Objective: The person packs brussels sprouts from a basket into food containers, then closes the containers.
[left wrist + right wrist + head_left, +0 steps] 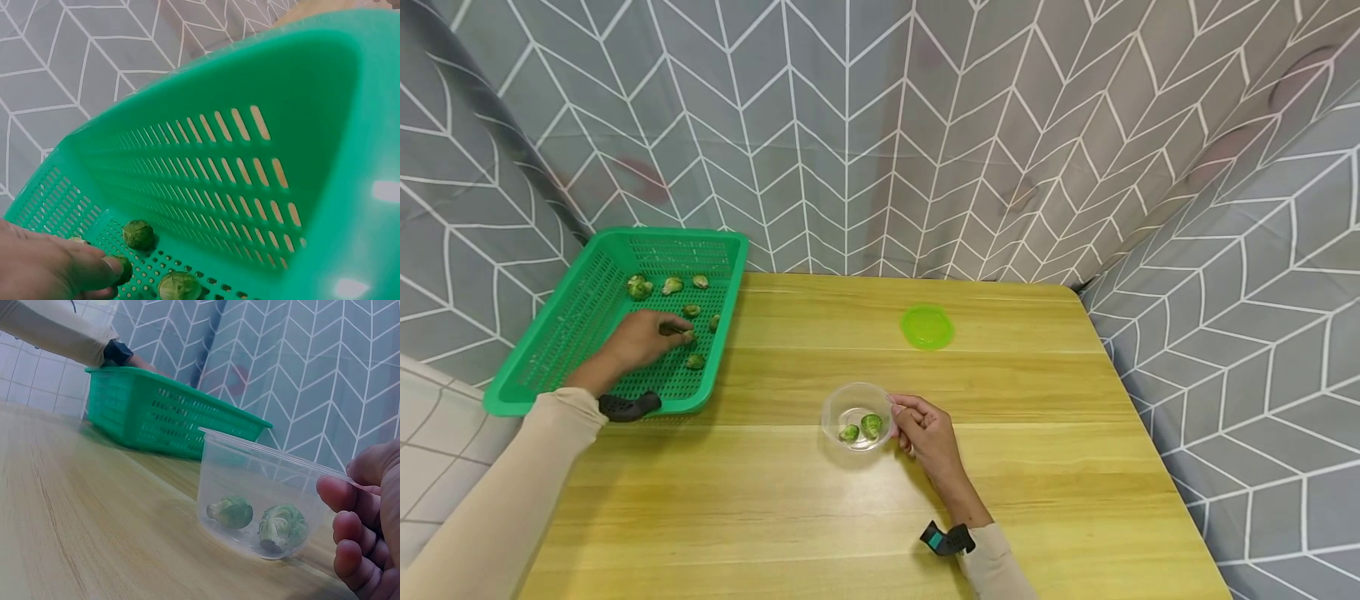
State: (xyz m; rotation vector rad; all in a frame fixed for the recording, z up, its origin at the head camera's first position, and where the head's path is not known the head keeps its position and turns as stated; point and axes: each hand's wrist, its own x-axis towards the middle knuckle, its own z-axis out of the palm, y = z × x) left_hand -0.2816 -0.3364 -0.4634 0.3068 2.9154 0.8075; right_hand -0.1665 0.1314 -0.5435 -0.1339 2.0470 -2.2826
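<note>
My left hand [643, 340] reaches down into a green plastic basket [512, 392] and pinches a Brussels sprout [124, 270] between thumb and fingers. Several other sprouts lie on the perforated floor around it, among them one by the side wall [139, 235] and one nearer the camera [179, 286]. With thumb and forefinger my right hand [928, 437] grips the rim of a clear round plastic tub [833, 408] standing on the table. Inside the tub sit two sprouts, a smaller one [230, 512] and a larger one [283, 529].
A bright green round lid [927, 327] lies on the wooden table [760, 517], behind the tub and to its right. The basket occupies the table's back left corner. Patterned grey curtains [880, 150] hang along the back and right side.
</note>
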